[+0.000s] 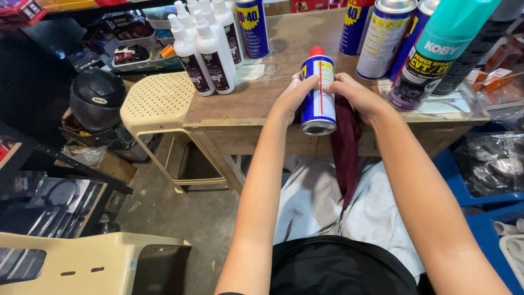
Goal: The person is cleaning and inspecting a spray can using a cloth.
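Right now the wooden workbench fills most of my view, its near edge just above my lap, with a cream plastic stool pushed against its left side and a black helmet on the cluttered floor beyond that. Along the far right of the bench stands a row of tall spray cans, the nearest of them topped with a teal cap. At the back left a cluster of white spray bottles stands close together. Over the bench's front edge I hold a blue and yellow aerosol can with a red cap, tilted so its base points toward me. My left hand is closed around the can's left side, fingers curled over its shoulder. My right hand presses against the right side, gripping both the can and a dark red cloth, which hangs down from under my palm past the bench edge toward my knees.
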